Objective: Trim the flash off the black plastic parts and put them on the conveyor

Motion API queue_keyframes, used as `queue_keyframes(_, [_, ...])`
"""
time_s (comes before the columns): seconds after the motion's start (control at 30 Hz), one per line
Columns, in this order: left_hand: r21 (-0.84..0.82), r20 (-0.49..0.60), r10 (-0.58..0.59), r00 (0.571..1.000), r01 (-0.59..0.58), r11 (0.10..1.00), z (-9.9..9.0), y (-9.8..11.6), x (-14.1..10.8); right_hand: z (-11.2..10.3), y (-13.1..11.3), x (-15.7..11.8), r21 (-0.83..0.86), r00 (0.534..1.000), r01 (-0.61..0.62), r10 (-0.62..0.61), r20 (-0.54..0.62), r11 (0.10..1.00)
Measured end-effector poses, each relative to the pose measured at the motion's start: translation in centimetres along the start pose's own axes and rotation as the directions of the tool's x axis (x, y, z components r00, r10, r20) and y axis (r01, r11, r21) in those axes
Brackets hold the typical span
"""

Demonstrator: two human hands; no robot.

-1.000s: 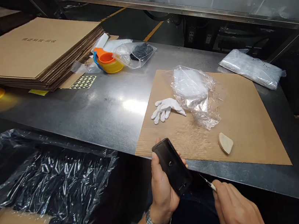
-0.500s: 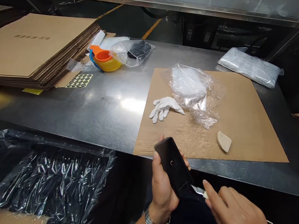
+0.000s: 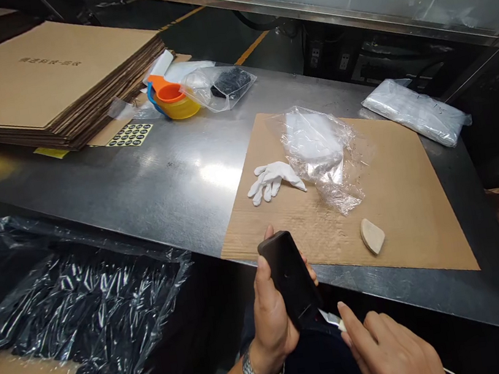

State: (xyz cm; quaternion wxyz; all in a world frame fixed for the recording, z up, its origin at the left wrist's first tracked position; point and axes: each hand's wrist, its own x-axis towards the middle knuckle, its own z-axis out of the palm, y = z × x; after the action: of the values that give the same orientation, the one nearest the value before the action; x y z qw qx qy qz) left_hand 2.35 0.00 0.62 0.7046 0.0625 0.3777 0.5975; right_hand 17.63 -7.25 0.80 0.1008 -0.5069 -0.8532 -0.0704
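Observation:
My left hand is wrapped round a black rectangular case, held tilted in front of the table's near edge. A metal watch is on that wrist. My right hand grips a small knife with a pale handle, and its blade tip is at the lower right corner of the case. Beyond them a cardboard sheet lies on the table, bearing a white glove, crumpled clear plastic and a beige wedge-shaped block.
Stacked cardboard covers the metal table's back left. Beside it are a sticker sheet, orange and yellow tape holders and a bag with a black item. A plastic-wrapped pack lies at right. Black plastic lines the lower left.
The case has tilted slightly in my left hand. The blade stays at its lower corner, and the whole view has shifted a little.

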Motion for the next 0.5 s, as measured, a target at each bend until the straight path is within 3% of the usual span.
queue_keyframes(0.4, [0.113, -0.064, -0.054, 0.997, 0.060, 0.992, -0.12, 0.02, 0.09, 0.23, 0.14, -0.02, -0.071, 1.000, 0.002, -0.004, -0.021, 0.998])
queue_keyframes(0.5, [0.149, -0.099, -0.111, 0.989, 0.125, 0.981, -0.18, 0.23, 0.23, 0.05, 0.31, 0.08, 0.027, 1.000, 0.013, -0.012, -0.013, 1.000])
